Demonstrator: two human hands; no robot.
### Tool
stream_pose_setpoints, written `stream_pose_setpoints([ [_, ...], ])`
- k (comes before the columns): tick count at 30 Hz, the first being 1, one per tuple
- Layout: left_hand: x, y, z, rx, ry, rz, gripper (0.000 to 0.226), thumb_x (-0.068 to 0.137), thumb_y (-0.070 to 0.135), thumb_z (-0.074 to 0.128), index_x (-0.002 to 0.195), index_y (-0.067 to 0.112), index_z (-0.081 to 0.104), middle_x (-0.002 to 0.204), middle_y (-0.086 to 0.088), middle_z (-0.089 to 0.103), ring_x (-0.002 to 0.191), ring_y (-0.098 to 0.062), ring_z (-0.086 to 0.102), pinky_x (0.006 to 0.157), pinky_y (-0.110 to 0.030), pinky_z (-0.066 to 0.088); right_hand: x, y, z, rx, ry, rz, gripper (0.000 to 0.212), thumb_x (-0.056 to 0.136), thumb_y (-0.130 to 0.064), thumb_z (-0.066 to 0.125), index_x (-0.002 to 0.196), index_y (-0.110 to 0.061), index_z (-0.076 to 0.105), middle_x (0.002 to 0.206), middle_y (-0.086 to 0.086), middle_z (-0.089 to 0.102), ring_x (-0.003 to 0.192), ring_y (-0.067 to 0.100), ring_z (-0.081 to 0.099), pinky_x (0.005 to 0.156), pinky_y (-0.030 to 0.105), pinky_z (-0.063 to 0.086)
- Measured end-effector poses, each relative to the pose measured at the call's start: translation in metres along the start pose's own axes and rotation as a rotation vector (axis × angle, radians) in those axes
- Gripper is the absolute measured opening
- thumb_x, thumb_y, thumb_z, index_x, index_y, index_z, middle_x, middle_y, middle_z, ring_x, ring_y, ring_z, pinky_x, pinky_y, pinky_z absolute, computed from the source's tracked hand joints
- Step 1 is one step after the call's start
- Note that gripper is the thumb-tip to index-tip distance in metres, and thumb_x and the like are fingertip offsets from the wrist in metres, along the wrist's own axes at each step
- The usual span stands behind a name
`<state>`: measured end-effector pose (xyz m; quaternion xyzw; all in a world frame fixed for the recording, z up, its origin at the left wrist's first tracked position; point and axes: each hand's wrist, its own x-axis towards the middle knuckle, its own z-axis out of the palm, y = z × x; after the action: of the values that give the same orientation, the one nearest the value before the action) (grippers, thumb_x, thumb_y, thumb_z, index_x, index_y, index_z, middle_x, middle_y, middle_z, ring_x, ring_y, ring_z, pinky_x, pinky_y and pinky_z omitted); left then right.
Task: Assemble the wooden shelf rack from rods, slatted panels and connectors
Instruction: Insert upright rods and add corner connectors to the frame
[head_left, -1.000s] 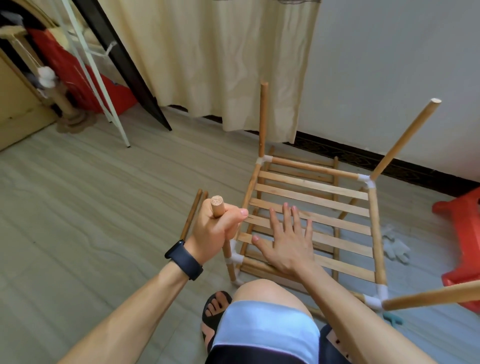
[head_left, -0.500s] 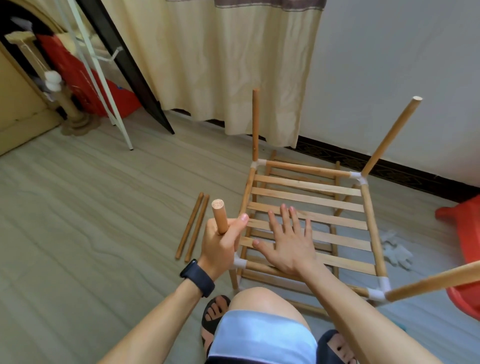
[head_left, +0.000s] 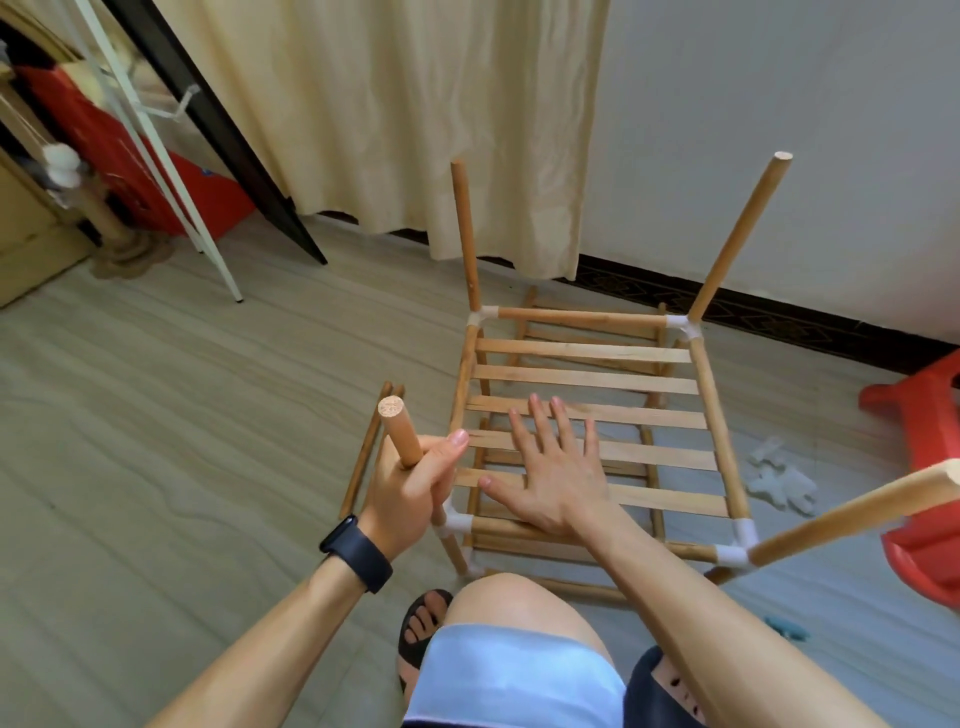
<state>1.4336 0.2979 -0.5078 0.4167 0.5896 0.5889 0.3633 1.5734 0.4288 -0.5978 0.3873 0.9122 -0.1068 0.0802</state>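
The partly built wooden rack stands on the floor in front of me. Its upper slatted panel (head_left: 587, 382) is framed by rods joined with white corner connectors (head_left: 457, 521). An upright rod rises from each corner. My left hand (head_left: 413, 480) grips the near-left upright rod (head_left: 399, 430) just below its top end. My right hand (head_left: 550, 465) presses flat on the slats, fingers spread. The far-left rod (head_left: 464, 234), the far-right rod (head_left: 737, 234) and the near-right rod (head_left: 852, 512) stand free. A second slatted panel shows underneath.
Two loose rods (head_left: 366, 449) lie on the floor left of the rack. White connectors (head_left: 779, 475) lie to its right, near a red plastic stool (head_left: 924, 467). A curtain (head_left: 415, 119) and wall stand behind. My knee (head_left: 511, 610) and sandalled foot are below.
The view has shifted slightly, the rack now looks a little further right and closer. Both hands keep their hold and place on the rod and slats.
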Motion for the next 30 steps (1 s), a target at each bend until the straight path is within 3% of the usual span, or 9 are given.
stream_pose_setpoints([
  [3, 0.001, 0.003, 0.002, 0.055, 0.034, -0.038, 0.057, 0.094, 0.027, 0.053, 0.038, 0.027, 0.04, 0.041, 0.004, 0.033, 0.041, -0.012, 0.033, 0.05, -0.021, 0.033, 0.005, 0.004, -0.006, 0.018, -0.042, -0.025, 0.099, 0.081, -0.09, 0.012, 0.156, -0.034, -0.018, 0.159, 0.001, -0.035, 0.144, 0.026, -0.037, 0.117, 0.058, -0.021],
  [7, -0.004, 0.014, -0.004, 0.177, -0.014, -0.114, 0.053, 0.092, 0.041, 0.057, 0.044, 0.024, 0.042, 0.048, -0.002, 0.039, 0.048, -0.015, 0.04, 0.055, -0.03, 0.036, 0.004, 0.002, -0.028, 0.009, -0.204, 0.0, 0.096, 0.085, -0.085, 0.027, 0.157, -0.037, -0.016, 0.16, -0.001, -0.034, 0.146, 0.027, -0.033, 0.117, 0.061, -0.013],
  [10, -0.007, 0.041, -0.007, 0.26, -0.072, -0.081, 0.04, 0.08, 0.051, 0.066, 0.058, 0.02, 0.054, 0.057, -0.001, 0.053, 0.058, -0.015, 0.052, 0.063, -0.031, 0.043, -0.004, 0.003, -0.066, 0.016, -0.317, 0.007, 0.086, 0.092, -0.066, 0.049, 0.16, -0.036, 0.005, 0.167, 0.002, -0.013, 0.153, 0.031, -0.012, 0.119, 0.066, 0.002],
  [12, -0.003, 0.068, -0.01, 0.233, -0.034, -0.026, 0.039, 0.075, 0.052, 0.067, 0.076, 0.013, 0.06, 0.069, -0.003, 0.063, 0.068, -0.017, 0.06, 0.069, -0.032, 0.048, -0.012, 0.006, -0.1, 0.074, -0.323, -0.003, 0.078, 0.094, -0.055, 0.055, 0.159, -0.032, 0.017, 0.168, 0.005, 0.007, 0.154, 0.033, 0.007, 0.121, 0.061, 0.015],
  [15, 0.012, 0.115, -0.006, 0.358, 0.03, 0.122, 0.037, 0.083, 0.054, 0.063, 0.094, 0.019, 0.066, 0.089, 0.001, 0.072, 0.085, -0.014, 0.067, 0.08, -0.029, 0.051, -0.031, 0.017, -0.161, 0.099, -0.223, -0.042, 0.069, 0.098, -0.052, 0.052, 0.157, -0.026, 0.029, 0.165, 0.005, 0.023, 0.149, 0.032, 0.028, 0.117, 0.051, 0.032],
  [18, 0.034, 0.161, 0.016, 0.619, 0.026, 0.232, 0.012, 0.094, 0.04, 0.064, 0.099, 0.03, 0.064, 0.092, 0.014, 0.069, 0.09, 0.001, 0.064, 0.074, -0.014, 0.045, -0.058, 0.036, -0.225, 0.118, -0.105, -0.057, 0.058, 0.099, -0.051, 0.05, 0.15, -0.024, 0.042, 0.151, 0.005, 0.046, 0.135, 0.027, 0.047, 0.108, 0.045, 0.044],
  [20, 0.054, 0.183, 0.04, 0.773, -0.047, 0.288, 0.011, 0.094, 0.038, 0.064, 0.104, 0.032, 0.062, 0.096, 0.019, 0.067, 0.091, 0.003, 0.063, 0.073, -0.012, 0.044, -0.079, 0.055, -0.262, 0.129, -0.016, -0.019, 0.054, 0.099, -0.052, 0.047, 0.146, -0.024, 0.047, 0.144, 0.004, 0.054, 0.129, 0.025, 0.051, 0.106, 0.042, 0.045],
  [25, 0.102, 0.177, 0.117, 1.006, -0.294, 0.245, 0.03, 0.098, 0.043, 0.056, 0.125, 0.028, 0.058, 0.121, 0.008, 0.062, 0.112, -0.011, 0.058, 0.099, -0.034, 0.049, -0.131, 0.127, -0.304, 0.339, 0.201, 0.14, 0.044, 0.099, -0.053, 0.047, 0.139, -0.035, 0.054, 0.144, -0.004, 0.055, 0.133, 0.018, 0.049, 0.109, 0.032, 0.039],
  [30, 0.115, 0.096, 0.188, 1.181, -0.499, 0.063, 0.045, 0.096, 0.043, 0.054, 0.139, 0.029, 0.048, 0.14, 0.0, 0.049, 0.122, -0.02, 0.05, 0.101, -0.041, 0.049, -0.162, 0.208, -0.233, 0.515, 0.327, 0.359, 0.037, 0.1, -0.042, 0.049, 0.134, -0.03, 0.058, 0.138, -0.005, 0.062, 0.128, 0.015, 0.055, 0.11, 0.029, 0.039],
])
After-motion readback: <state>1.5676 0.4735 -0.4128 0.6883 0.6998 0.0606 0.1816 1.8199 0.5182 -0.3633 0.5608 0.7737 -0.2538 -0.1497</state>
